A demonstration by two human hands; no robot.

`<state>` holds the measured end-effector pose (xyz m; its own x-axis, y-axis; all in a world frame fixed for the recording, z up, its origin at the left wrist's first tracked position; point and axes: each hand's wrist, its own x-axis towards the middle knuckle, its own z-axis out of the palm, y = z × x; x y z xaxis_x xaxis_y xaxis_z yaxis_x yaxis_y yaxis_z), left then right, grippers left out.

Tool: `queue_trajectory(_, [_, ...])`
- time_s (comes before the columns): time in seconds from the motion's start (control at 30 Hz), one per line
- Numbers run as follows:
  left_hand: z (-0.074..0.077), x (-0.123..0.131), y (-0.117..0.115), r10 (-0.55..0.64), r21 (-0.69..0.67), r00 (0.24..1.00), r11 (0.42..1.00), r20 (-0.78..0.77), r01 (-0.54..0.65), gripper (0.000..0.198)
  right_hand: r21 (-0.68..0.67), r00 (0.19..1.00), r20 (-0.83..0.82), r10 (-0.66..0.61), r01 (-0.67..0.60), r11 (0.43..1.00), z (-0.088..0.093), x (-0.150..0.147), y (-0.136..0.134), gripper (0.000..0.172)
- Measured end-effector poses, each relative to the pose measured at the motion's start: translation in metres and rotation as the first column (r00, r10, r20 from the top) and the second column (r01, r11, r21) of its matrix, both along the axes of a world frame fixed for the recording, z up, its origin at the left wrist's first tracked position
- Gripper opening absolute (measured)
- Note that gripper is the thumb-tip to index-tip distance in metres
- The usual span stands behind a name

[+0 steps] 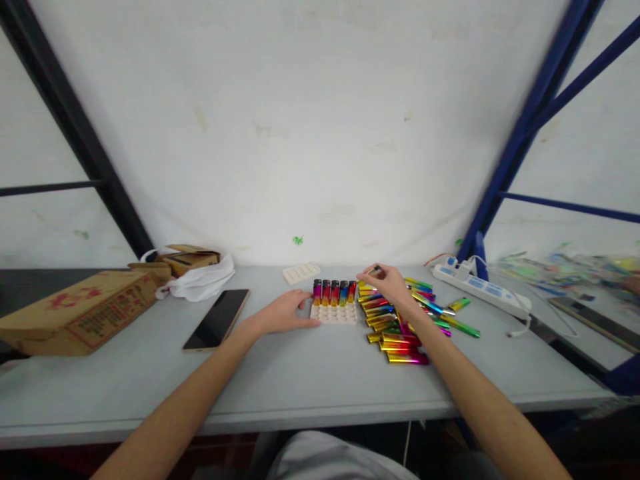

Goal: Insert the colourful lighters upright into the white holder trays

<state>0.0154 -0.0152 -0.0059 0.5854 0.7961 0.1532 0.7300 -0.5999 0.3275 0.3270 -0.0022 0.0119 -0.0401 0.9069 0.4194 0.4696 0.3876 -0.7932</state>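
A small white holder (334, 315) with rows of holes stands on the table, and its back row carries several upright lighters (335, 293) with black tops and shiny coloured bodies. My left hand (284, 312) braces the holder's left end, thumb at the front corner and fingers curled at the back. Just right of the holder, my right hand (389, 283) is raised with its fingers pinched on a lighter (375, 271); only a dark end shows. Beneath that hand and forearm spreads a loose pile of shiny, multicoloured lighters (400, 339), partly hidden.
Behind the holder lies a second white holder (301, 272). To the left are a phone (217, 319), a white plastic bag (203, 280) and a cardboard box (85, 310). A power strip (483, 288) with cables sits at the right, beside a blue metal post (520, 140).
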Motion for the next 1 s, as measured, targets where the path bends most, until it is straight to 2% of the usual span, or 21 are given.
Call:
queue_trajectory(0.17, [-0.002,-0.001,0.002,-0.019,0.001,1.0,1.0,0.012,0.019,0.064,0.015,0.995,-0.024,0.099,-0.098,0.995,0.002,-0.013,-0.009,0.055])
queue_trajectory(0.23, [-0.002,-0.002,0.002,-0.022,0.007,1.0,1.0,0.012,0.022,0.063,0.023,0.982,-0.027,0.188,-0.187,0.982,0.004,-0.017,-0.013,0.054])
queue_trajectory(0.37, [-0.002,-0.001,0.002,-0.028,0.018,1.0,0.999,0.005,0.028,0.061,0.014,0.869,-0.246,0.429,-0.44,0.898,0.004,-0.029,-0.02,0.042])
queue_trajectory(0.43, [-0.002,-0.001,0.002,-0.029,0.018,1.0,0.999,0.0,0.029,0.062,-0.038,0.804,-0.385,0.454,-0.505,0.862,0.003,-0.035,-0.023,0.041])
queue_trajectory(0.5, [-0.002,-0.001,0.002,-0.024,0.016,1.0,1.0,-0.002,0.024,0.062,-0.105,0.765,-0.487,0.422,-0.531,0.841,0.001,-0.041,-0.024,0.043])
queue_trajectory(0.6, [-0.002,-0.001,0.002,-0.015,0.011,1.0,1.0,0.003,0.015,0.063,-0.21,0.78,-0.528,0.335,-0.502,0.839,-0.001,-0.047,-0.025,0.054])
queue_trajectory(0.7, [-0.001,-0.001,0.001,-0.02,0.006,1.0,1.0,0.006,0.02,0.064,-0.253,0.86,-0.449,0.245,-0.385,0.888,-0.004,-0.05,-0.027,0.062])
queue_trajectory(0.83, [-0.001,-0.001,0.001,-0.025,0.006,1.0,1.0,-0.004,0.025,0.063,-0.166,0.955,-0.245,0.166,-0.21,0.964,-0.008,-0.052,-0.026,0.063])
queue_trajectory(1.0, [-0.002,-0.001,0.002,-0.016,0.006,1.0,1.0,-0.002,0.016,0.065,-0.098,0.99,-0.102,0.092,-0.102,0.99,-0.01,-0.053,-0.023,0.055])
